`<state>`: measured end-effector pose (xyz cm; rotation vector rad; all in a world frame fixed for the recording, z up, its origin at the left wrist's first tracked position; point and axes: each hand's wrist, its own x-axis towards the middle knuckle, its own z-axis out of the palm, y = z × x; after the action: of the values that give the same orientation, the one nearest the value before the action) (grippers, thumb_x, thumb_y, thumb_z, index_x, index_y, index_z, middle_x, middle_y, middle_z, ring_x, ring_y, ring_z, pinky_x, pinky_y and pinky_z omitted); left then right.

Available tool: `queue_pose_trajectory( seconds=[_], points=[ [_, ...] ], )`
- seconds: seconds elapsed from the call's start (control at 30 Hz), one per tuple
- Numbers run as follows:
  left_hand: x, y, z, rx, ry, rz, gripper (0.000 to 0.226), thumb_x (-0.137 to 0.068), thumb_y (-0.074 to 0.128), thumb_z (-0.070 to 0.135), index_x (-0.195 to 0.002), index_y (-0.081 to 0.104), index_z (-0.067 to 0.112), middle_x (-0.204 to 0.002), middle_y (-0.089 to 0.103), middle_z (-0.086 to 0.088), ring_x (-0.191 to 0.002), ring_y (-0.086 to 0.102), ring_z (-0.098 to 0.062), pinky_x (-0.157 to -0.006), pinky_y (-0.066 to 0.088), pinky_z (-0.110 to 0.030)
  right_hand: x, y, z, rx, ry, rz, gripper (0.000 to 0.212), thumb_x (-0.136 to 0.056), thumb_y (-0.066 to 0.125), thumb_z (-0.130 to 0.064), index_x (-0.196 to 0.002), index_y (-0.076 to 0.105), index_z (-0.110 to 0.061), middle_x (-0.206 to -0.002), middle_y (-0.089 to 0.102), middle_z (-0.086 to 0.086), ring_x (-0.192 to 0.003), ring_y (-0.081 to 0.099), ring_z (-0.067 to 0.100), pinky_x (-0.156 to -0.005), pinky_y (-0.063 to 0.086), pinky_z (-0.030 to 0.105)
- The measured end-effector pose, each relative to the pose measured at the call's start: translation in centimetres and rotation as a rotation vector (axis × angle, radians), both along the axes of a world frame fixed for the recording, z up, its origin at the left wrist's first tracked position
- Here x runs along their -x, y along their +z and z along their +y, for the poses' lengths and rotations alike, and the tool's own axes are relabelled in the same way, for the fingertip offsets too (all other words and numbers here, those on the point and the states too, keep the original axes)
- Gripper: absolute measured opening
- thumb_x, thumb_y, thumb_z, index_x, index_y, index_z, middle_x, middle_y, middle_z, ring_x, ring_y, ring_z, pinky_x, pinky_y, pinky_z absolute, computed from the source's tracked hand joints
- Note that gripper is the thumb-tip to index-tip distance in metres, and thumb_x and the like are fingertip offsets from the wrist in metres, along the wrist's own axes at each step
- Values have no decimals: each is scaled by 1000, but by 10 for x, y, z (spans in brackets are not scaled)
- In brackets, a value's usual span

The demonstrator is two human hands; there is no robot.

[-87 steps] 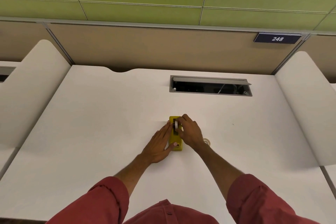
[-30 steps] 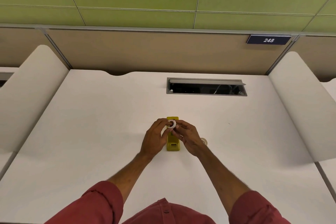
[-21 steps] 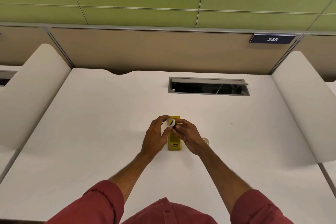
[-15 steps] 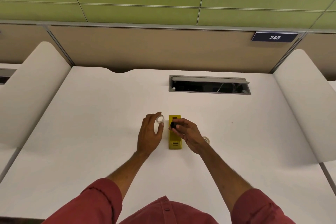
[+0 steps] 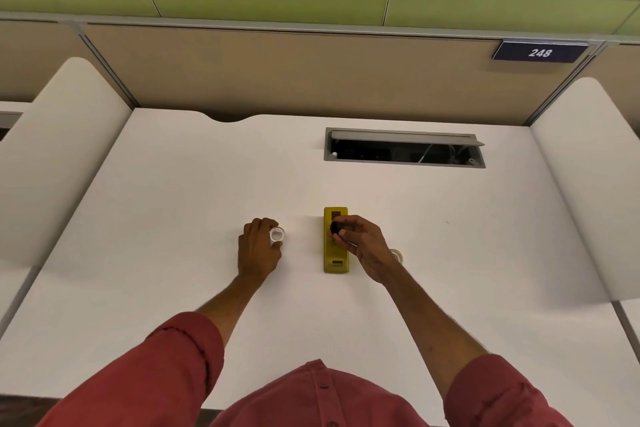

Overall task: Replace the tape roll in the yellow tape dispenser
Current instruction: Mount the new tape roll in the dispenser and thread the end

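Observation:
The yellow tape dispenser (image 5: 335, 253) lies lengthwise on the white desk (image 5: 173, 201), its roll slot uncovered. My left hand (image 5: 258, 251) is to its left, fingers closed around a small white tape ring (image 5: 277, 235) low over the desk. My right hand (image 5: 363, 243) hovers over the dispenser's right side and pinches a small black spool hub (image 5: 336, 227) between thumb and fingers. A second, clear tape roll (image 5: 396, 255) lies on the desk just right of that hand, mostly hidden by the wrist.
An open grey cable hatch (image 5: 404, 148) is sunk into the desk behind the dispenser. White curved side dividers (image 5: 59, 156) flank the desk, with a tan partition at the back.
The white ring came out of the dispenser and off the black hub. My left hand carried the ring leftward and down toward the desk; my right hand kept the hub over the dispenser.

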<state>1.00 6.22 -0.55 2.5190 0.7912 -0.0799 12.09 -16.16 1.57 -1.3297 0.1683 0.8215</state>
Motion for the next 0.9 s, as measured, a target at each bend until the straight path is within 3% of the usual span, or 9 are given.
queue_pose_trajectory(
  seconds=[0.37,0.57,0.7,0.8,0.9],
  points=[
    [4,-14,-6,48,25,26,37,-98,71,10,-134,64,14,-134,63,-5,-132,54,-31,-108,46,-45,-10,-1,-10,16,7,-15,36,-102,52,19,-137,59,15,-138,63,40,-133,62,57,-123,46,55],
    [7,-13,-6,53,32,5,45,-98,72,20,-142,61,17,-141,62,-3,-137,56,-29,-112,46,-45,-7,-3,-12,4,7,-7,37,-102,50,20,-138,58,15,-120,69,26,-134,60,58,-123,45,56],
    [6,-6,-17,-52,64,-141,43,-100,68,28,-142,62,21,-143,63,4,-134,61,-22,-118,42,-42,-5,-2,-10,2,8,-19,39,-101,52,20,-139,57,14,-127,67,36,-134,59,59,-123,45,58],
    [1,-1,-26,-65,-54,-248,42,-102,67,29,-143,62,21,-141,66,4,-129,65,-21,-115,45,-41,-3,1,-10,2,7,-25,41,-101,56,18,-141,57,11,-140,61,42,-134,60,58,-122,46,59],
    [-9,8,-37,-48,-202,-317,44,-104,65,28,-147,61,21,-145,65,4,-137,61,-18,-118,45,-38,-3,4,-10,22,15,-50,40,-100,62,14,-140,59,9,-136,64,40,-131,63,57,-120,49,59]
  ],
)
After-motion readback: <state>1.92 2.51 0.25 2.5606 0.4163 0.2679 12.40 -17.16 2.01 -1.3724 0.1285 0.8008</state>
